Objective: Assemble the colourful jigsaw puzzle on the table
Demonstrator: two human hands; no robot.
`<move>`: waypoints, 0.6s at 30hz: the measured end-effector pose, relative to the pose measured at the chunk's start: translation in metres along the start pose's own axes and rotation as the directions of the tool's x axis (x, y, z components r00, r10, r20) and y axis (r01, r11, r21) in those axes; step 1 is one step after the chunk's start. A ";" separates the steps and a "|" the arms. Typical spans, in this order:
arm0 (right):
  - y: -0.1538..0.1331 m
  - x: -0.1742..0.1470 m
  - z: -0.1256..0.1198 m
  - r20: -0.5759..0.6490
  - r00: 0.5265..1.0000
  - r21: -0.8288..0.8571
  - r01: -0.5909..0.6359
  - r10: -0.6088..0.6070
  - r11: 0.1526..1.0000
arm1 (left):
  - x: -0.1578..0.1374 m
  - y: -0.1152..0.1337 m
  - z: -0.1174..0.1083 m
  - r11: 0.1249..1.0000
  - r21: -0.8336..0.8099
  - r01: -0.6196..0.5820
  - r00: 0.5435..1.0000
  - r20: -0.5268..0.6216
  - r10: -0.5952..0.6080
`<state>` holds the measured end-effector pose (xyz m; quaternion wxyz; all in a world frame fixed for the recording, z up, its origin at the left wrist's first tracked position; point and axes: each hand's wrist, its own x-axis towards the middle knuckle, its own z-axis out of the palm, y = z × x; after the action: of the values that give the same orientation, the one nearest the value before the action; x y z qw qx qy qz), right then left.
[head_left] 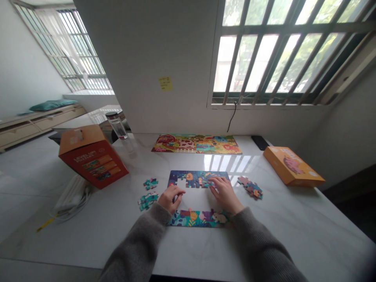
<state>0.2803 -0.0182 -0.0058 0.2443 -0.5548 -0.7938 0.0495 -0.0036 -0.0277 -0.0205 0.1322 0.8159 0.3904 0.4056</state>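
A partly assembled jigsaw puzzle [190, 173] lies on the white marbled table, with a dark blue top strip and a green bottom strip of animals and plants. White surface shows through its middle. My left hand [169, 199] rests at the puzzle's left side, fingers loosely bent, thumb and index finger apart with nothing visible between them. My right hand [225, 193] reaches over the right side. Its fingers are spread, the tips at the pieces below the top strip; whether they press on one is unclear.
Loose teal pieces [148, 200] lie left of the puzzle, and a pile of mixed pieces [250, 187] lies right. Behind are a finished farm puzzle [188, 144], a phone [259, 142] and a glass bottle [118, 127]. A red box [96, 164] and an orange box [290, 166] stand either side.
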 end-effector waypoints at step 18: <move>-0.001 -0.007 -0.001 0.088 0.996 -0.082 0.028 -0.020 0.996 | -0.003 0.013 0.014 0.997 0.016 -0.073 0.990 0.124 0.071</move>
<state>0.2819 -0.0255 -0.0066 0.1867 -0.5522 -0.8117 0.0379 0.0124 -0.0375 -0.0241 0.1331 0.8542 0.3560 0.3548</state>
